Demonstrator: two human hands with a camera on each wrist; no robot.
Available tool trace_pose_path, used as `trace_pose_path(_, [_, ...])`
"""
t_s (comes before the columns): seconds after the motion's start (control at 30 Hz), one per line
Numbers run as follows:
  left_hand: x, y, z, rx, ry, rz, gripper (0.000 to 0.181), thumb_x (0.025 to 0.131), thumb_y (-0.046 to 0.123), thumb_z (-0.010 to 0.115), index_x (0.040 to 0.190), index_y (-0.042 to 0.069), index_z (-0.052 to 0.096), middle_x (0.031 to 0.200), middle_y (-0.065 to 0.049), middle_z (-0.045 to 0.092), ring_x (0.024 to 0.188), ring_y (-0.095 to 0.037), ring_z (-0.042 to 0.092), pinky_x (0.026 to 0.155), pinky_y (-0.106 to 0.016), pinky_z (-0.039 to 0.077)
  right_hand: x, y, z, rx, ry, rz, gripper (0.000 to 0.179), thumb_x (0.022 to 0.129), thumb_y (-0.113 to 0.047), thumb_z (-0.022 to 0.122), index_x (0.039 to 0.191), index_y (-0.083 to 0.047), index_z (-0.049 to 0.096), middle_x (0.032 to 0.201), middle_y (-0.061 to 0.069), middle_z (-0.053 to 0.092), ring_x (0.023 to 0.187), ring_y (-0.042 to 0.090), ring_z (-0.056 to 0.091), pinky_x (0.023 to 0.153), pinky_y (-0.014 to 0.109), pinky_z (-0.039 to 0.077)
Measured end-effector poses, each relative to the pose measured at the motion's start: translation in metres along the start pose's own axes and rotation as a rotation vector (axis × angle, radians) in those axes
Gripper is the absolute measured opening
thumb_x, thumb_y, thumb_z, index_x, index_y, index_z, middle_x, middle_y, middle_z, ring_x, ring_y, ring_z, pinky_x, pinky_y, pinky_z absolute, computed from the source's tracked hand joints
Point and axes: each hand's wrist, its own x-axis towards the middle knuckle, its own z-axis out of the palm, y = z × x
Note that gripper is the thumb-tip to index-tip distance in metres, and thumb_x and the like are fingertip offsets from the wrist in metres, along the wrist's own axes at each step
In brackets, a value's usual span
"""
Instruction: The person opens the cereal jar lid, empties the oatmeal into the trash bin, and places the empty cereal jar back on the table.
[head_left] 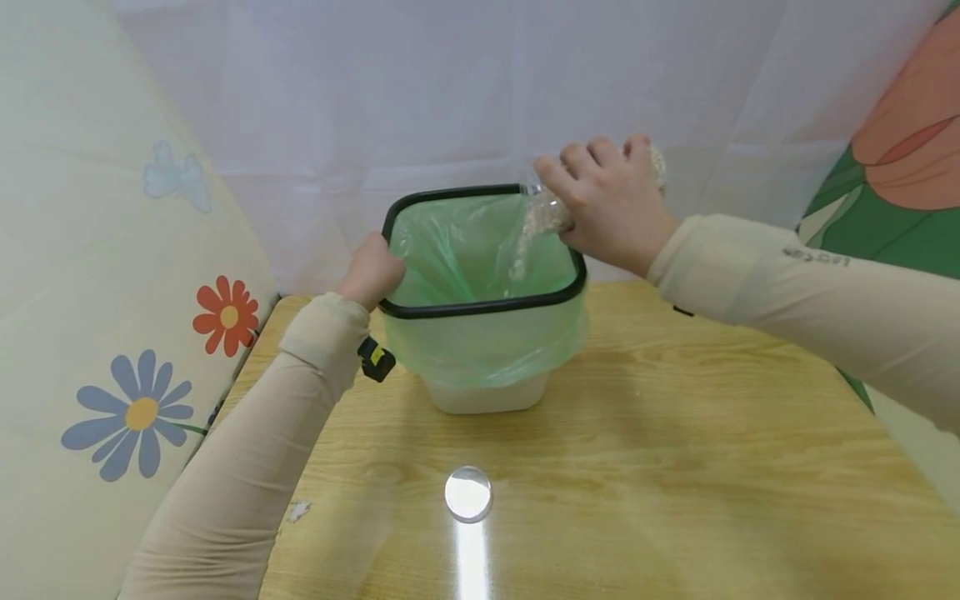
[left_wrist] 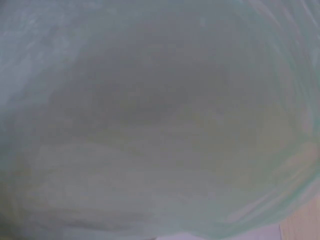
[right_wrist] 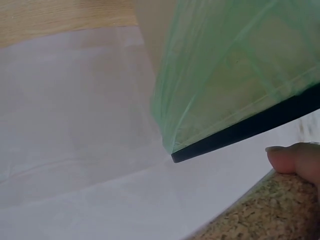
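A pale trash bin point(head_left: 487, 398) with a black rim point(head_left: 480, 307) stands on the table, lined with a translucent green bag point(head_left: 450, 250) folded over its outside. At the rim's left side my left hand point(head_left: 372, 271) grips the edge. My right hand point(head_left: 611, 196) holds a clear jar point(head_left: 546, 212), tilted mouth-down over the bin's right side. Pale grains or flakes point(head_left: 520, 258) fall from it into the bag. In the right wrist view, the thumb presses on the jar point(right_wrist: 270, 212), full of brownish bits there. Blurred bag film point(left_wrist: 160, 120) fills most of the left wrist view.
On the wooden table point(head_left: 675, 467), a round shiny silver disc point(head_left: 468, 494), perhaps a lid, lies in front of the bin. A small white scrap point(head_left: 298, 510) is near the left edge. White cloth point(head_left: 375, 92) hangs behind; flower-patterned panels point(head_left: 135, 317) flank the table.
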Motion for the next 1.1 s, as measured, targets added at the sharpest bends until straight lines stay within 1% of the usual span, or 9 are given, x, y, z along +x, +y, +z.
trace_pose_path(0.47, [0.0019, -0.0031, -0.0006, 0.024, 0.002, 0.008, 0.064, 0.094, -0.001, 0.030, 0.151, -0.008, 0.003, 0.156, -0.027, 0.013, 0.120, -0.035, 0.031, 0.089, -0.042, 0.032, -0.0005, 0.0003, 0.0006, -0.005, -0.008, -0.004, 0.066, 0.064, -0.013, 0.084, 0.122, -0.002, 0.054, 0.103, 0.025, 0.062, 0.087, 0.045, 0.058, 0.069, 0.060, 0.040])
trace_pose_path(0.6, [0.0019, -0.0031, -0.0006, 0.035, 0.009, 0.014, 0.062, 0.095, 0.000, 0.031, 0.150, -0.010, 0.006, 0.153, -0.028, 0.018, 0.118, -0.035, 0.033, 0.088, -0.042, 0.032, -0.0009, 0.0007, 0.0004, -0.016, -0.010, -0.012, 0.066, 0.065, -0.013, 0.084, 0.122, -0.002, 0.054, 0.104, 0.025, 0.062, 0.088, 0.045, 0.058, 0.069, 0.060, 0.041])
trace_pose_path(0.7, [0.0012, -0.0027, -0.0006, 0.034, 0.009, 0.015, 0.061, 0.095, 0.001, 0.031, 0.150, -0.010, 0.006, 0.153, -0.028, 0.019, 0.117, -0.035, 0.034, 0.088, -0.042, 0.032, -0.0009, 0.0008, -0.0001, -0.024, -0.017, -0.019, 0.066, 0.065, -0.013, 0.084, 0.123, -0.002, 0.053, 0.105, 0.025, 0.061, 0.089, 0.045, 0.058, 0.069, 0.061, 0.041])
trace_pose_path(0.93, [0.0008, -0.0027, -0.0003, 0.029, 0.000, 0.024, 0.062, 0.095, 0.000, 0.030, 0.151, -0.009, 0.004, 0.154, -0.027, 0.017, 0.118, -0.035, 0.033, 0.087, -0.042, 0.032, -0.0009, 0.0011, -0.0005, -0.039, -0.027, -0.026, 0.067, 0.066, -0.013, 0.085, 0.124, -0.002, 0.054, 0.106, 0.026, 0.061, 0.090, 0.045, 0.058, 0.070, 0.061, 0.040])
trace_pose_path(1.1, [0.0012, -0.0020, -0.0007, 0.026, 0.003, 0.014, 0.062, 0.096, 0.001, 0.031, 0.151, -0.009, 0.004, 0.154, -0.027, 0.017, 0.119, -0.035, 0.033, 0.089, -0.043, 0.032, -0.0003, 0.0013, -0.0008, -0.045, -0.021, -0.031, 0.068, 0.065, -0.012, 0.085, 0.124, -0.002, 0.054, 0.106, 0.025, 0.061, 0.090, 0.045, 0.058, 0.069, 0.060, 0.040])
